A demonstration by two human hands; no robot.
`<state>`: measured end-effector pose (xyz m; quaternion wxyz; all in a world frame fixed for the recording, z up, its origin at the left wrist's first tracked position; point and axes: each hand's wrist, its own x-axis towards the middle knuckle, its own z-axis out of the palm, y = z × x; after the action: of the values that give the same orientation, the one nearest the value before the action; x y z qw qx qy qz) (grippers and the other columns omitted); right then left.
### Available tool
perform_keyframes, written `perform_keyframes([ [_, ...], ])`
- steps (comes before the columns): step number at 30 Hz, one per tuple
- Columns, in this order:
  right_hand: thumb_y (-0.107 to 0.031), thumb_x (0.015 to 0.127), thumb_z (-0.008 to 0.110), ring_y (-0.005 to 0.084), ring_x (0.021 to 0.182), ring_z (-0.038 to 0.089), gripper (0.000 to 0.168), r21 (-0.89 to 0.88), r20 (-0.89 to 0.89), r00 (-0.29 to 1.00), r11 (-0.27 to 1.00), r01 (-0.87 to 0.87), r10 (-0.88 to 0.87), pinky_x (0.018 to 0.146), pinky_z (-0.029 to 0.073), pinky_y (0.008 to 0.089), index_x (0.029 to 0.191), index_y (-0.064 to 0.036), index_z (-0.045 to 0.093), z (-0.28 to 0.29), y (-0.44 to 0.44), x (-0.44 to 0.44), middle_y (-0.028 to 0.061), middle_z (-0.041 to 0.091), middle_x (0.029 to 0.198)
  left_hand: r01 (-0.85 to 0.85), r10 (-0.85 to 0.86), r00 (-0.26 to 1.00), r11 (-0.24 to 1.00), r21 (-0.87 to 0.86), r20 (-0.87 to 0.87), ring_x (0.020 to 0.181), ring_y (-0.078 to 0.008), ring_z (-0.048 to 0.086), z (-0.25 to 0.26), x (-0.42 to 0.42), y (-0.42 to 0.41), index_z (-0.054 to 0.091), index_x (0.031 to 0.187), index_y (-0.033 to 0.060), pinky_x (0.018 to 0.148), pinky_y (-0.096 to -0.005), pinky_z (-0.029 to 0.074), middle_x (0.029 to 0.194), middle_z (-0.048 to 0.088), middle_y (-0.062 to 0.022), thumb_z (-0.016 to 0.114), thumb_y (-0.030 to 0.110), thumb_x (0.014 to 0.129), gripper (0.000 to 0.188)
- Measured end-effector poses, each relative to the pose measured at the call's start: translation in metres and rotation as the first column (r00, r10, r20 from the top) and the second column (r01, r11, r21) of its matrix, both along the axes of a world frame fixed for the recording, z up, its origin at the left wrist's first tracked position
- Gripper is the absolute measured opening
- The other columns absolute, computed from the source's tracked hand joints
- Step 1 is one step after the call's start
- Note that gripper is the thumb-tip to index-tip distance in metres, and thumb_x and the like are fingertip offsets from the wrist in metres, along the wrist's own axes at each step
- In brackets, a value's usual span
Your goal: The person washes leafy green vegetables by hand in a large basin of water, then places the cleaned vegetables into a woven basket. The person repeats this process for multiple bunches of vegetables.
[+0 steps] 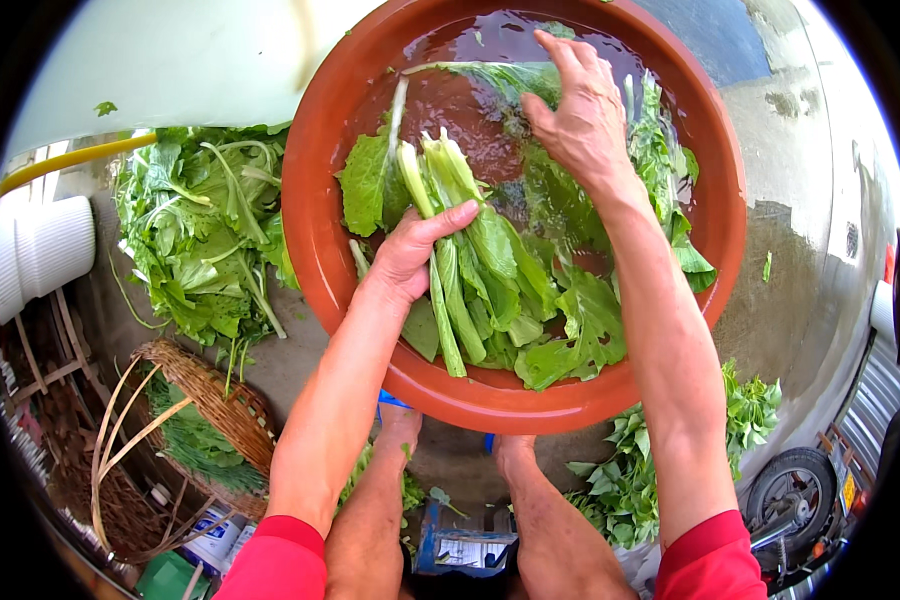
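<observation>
A round reddish-brown basin [322, 292] of water stands before me. My left hand [420, 251] grips a bunch of leafy greens [487, 262] by the pale stalks, whose ends point away from me over the water. My right hand [581, 112] is at the far right part of the basin, fingers spread, above or at the water; it seems to hold nothing. A long-stemmed leaf [487, 71] lies in the water just left of its fingers. More greens [656, 150] rest along the right inner wall, and a loose leaf [367, 184] lies at the left.
A heap of greens [202, 232] lies on the floor left of the basin. A wicker basket [217, 405] with greens stands nearer on the left. Another leafy pile [630, 480] lies at the lower right, near a motorcycle wheel [791, 491]. A small blue stool [465, 536] is between my legs.
</observation>
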<state>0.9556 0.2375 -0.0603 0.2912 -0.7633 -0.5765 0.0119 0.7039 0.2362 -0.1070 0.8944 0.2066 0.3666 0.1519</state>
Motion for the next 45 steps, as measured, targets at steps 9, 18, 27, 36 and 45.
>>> perform_keyframes([
  [9, -0.019, 0.094, 0.07, 0.0336, 0.087, 0.073, 0.031, -0.41, -0.502, 0.858, 0.903, -0.129, -0.105, 0.084, 0.056, 0.0458, 0.119, 0.0, 0.075, 0.047, -0.021, -0.03, 0.0243, 0.076, 0.097, 0.004, 0.001, 0.995, 0.999, -0.053, 0.102, 0.122, -0.0258, 0.069, -0.001, -0.004, 0.002, 0.056, 0.148, -0.0023, 0.106, -0.0441, 0.058, 0.138, 0.068, -0.014, 0.075, 0.021, 0.1, 0.056],
  [18, -0.017, 0.095, 0.064, 0.048, 0.102, 0.07, 0.035, -0.507, -0.717, 0.643, 0.835, -0.214, -0.27, 0.093, 0.053, 0.0502, 0.123, 0.004, 0.068, 0.01, -0.109, -0.068, 0.0329, 0.072, 0.103, -0.033, 0.059, 0.981, 0.99, -0.14, 0.187, 0.116, -0.0264, 0.073, -0.006, 0.006, -0.002, 0.057, 0.147, -0.0025, 0.104, -0.041, 0.058, 0.135, 0.07, -0.0152, 0.071, 0.021, 0.102, 0.053],
  [27, -0.026, 0.091, 0.077, 0.0313, 0.108, 0.073, 0.051, -0.256, -0.783, 0.619, 0.935, -0.245, -0.052, 0.099, 0.058, 0.0432, 0.134, 0.001, 0.07, 0.053, -0.054, -0.03, 0.0227, 0.075, 0.118, -0.026, 0.022, 0.999, 0.99, -0.139, -0.029, 0.111, -0.0249, 0.074, -0.001, 0.002, -0.015, 0.068, 0.131, -0.0035, 0.097, -0.0417, 0.062, 0.122, 0.075, -0.0148, 0.074, 0.022, 0.1, 0.04],
  [36, -0.031, 0.093, 0.081, 0.0218, 0.092, 0.069, 0.053, -0.282, -0.951, 0.223, 0.89, -0.358, -0.212, 0.084, 0.056, 0.0392, 0.129, 0.007, 0.069, -0.056, 0.079, -0.095, 0.0137, 0.075, 0.106, -0.046, 0.032, 0.996, 0.987, -0.151, -0.088, 0.107, -0.0249, 0.074, 0.003, 0.003, -0.027, 0.057, 0.141, -0.0024, 0.096, -0.0423, 0.062, 0.123, 0.074, -0.0127, 0.081, 0.013, 0.093, 0.056],
  [45, -0.022, 0.101, 0.071, 0.008, 0.08, 0.06, 0.026, 0.016, -0.896, 0.442, 0.998, -0.053, 0.038, 0.074, 0.051, 0.0255, 0.115, -0.001, 0.075, 0.089, 0.008, 0.024, 0.0, 0.068, 0.088, -0.029, 0.015, 0.995, 0.988, -0.15, -0.094, 0.106, -0.0239, 0.075, -0.001, 0.004, -0.024, 0.067, 0.129, -0.0021, 0.099, -0.0403, 0.061, 0.12, 0.076, -0.0133, 0.078, 0.02, 0.096, 0.042],
])
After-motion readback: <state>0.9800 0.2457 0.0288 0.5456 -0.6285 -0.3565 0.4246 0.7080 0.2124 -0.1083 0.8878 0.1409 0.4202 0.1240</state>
